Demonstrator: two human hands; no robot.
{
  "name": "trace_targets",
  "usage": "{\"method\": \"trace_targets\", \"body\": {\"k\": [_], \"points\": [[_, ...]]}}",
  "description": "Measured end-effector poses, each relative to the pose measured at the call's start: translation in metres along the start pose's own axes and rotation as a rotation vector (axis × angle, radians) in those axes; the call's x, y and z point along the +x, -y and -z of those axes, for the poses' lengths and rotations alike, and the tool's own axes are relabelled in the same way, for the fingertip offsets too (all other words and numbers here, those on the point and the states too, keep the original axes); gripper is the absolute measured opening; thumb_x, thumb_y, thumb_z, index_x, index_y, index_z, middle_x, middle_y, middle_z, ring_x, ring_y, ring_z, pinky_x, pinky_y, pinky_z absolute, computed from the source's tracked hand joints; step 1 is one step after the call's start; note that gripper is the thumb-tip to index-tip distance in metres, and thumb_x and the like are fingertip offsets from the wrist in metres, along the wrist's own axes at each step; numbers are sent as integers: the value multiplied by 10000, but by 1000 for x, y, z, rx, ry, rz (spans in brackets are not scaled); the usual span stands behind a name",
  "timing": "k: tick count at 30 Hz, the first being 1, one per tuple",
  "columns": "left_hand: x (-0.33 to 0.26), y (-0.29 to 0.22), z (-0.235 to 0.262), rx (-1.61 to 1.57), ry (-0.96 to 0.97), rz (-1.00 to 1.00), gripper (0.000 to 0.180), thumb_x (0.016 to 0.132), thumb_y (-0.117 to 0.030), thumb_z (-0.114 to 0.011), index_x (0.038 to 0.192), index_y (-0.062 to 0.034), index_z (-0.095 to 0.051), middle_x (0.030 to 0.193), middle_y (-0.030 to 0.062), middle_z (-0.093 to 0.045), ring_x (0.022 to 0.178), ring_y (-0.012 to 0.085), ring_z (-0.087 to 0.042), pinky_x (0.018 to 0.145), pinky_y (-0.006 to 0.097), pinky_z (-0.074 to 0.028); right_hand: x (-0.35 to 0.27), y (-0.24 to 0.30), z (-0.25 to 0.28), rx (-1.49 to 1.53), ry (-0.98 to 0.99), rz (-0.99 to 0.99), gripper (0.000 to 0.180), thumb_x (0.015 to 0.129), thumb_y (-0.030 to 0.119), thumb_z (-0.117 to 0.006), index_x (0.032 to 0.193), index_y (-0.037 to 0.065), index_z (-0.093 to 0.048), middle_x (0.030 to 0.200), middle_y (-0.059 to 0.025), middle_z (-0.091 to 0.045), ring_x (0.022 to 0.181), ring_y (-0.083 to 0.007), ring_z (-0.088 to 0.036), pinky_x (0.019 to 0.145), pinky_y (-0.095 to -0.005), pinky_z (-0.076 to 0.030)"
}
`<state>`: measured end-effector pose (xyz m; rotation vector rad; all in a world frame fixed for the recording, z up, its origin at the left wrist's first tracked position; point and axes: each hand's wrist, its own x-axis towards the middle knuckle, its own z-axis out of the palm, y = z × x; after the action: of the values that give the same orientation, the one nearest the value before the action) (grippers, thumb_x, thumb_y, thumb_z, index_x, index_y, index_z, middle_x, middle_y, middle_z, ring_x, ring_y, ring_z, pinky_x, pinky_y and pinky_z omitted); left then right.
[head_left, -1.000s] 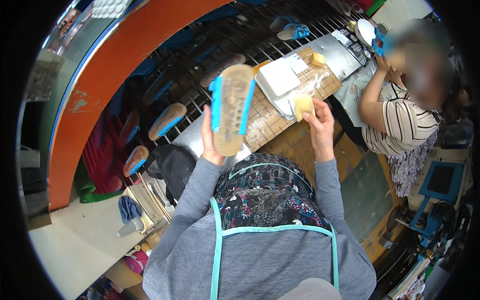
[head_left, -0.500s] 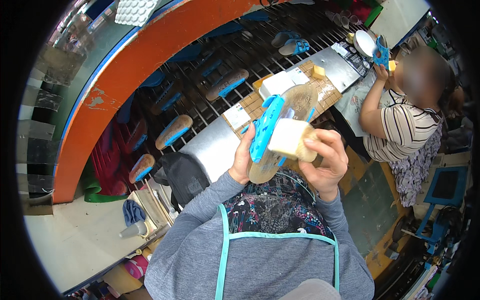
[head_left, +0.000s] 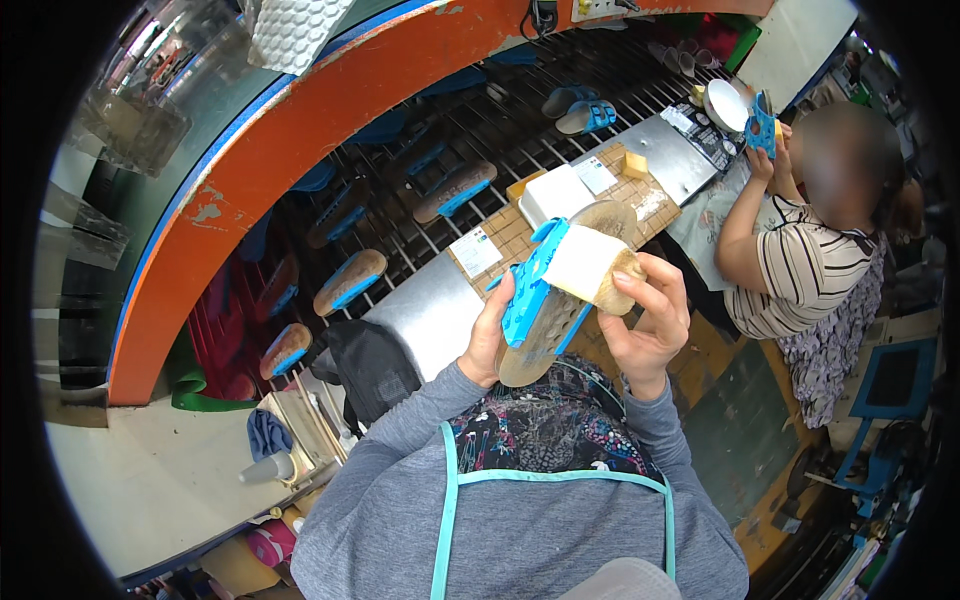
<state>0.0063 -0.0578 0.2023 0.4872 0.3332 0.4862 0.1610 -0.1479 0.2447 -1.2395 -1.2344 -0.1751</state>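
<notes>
A sandal (head_left: 545, 328) with a brown sole and blue straps is held up in front of my chest, tilted, its far end to the upper right. My left hand (head_left: 488, 338) grips it from the left side, fingers partly hidden behind the straps. In my right hand (head_left: 655, 322) is a sponge block (head_left: 585, 262), white on its face and brownish at the end I pinch. The sponge lies over the upper part of the straps and the sole; whether it presses on them is hard to see.
Behind the sandal, a metal ledge carries a tan mat (head_left: 470, 268), a white tub (head_left: 556, 196) and a yellow sponge piece (head_left: 634, 165). Several sandals (head_left: 350, 283) lie on the rod rack under an orange arch (head_left: 200, 215). At right a co-worker (head_left: 800, 250) holds a blue sandal.
My right hand has moved the sponge slightly up along the sandal, turning it. The sandal's near end sits a little lower. The co-worker's second hand has come up to their sandal.
</notes>
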Motion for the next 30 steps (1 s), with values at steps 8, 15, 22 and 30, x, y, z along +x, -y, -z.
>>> {"method": "trace_targets", "body": {"k": [8, 15, 22, 30], "points": [[1, -2, -4, 31, -2, 10, 588, 986, -504, -391, 1377, -65, -420, 1330, 152, -509, 1179, 255, -540, 976, 383, -475, 4, -4, 3, 16, 15, -3, 489, 546, -43, -687, 1009, 112, -703, 1075, -102, -614, 949, -252, -544, 821, -358, -458], [6, -4, -8, 71, -27, 30, 632, 973, -537, -380, 1402, -73, -393, 1342, 155, -500, 1182, 271, -539, 1010, 406, -441, 9, -9, 10, 4, 96, 27, 468, 548, -19, -692, 993, 128, -713, 1053, -100, -644, 913, -253, -562, 809, -341, -455], [13, -10, -13, 11, 29, 47, 534, 985, -502, -398, 1315, -90, -481, 1180, 99, -608, 1053, 205, -619, 865, 353, -535, 4, -5, 8, 13, 154, 23, 465, 552, -21, -696, 985, 148, -722, 1043, -86, -656, 897, -225, -579, 816, -325, -432], [25, -18, -21, -13, 21, -12, 543, 987, -493, -400, 1311, -65, -476, 1183, 97, -610, 1040, 190, -630, 876, 339, -539, -3, 2, 2, 27, 193, 33, 467, 555, -6, -701, 992, 156, -726, 1039, -69, -663, 874, -204, -606, 821, -323, -410]]}}
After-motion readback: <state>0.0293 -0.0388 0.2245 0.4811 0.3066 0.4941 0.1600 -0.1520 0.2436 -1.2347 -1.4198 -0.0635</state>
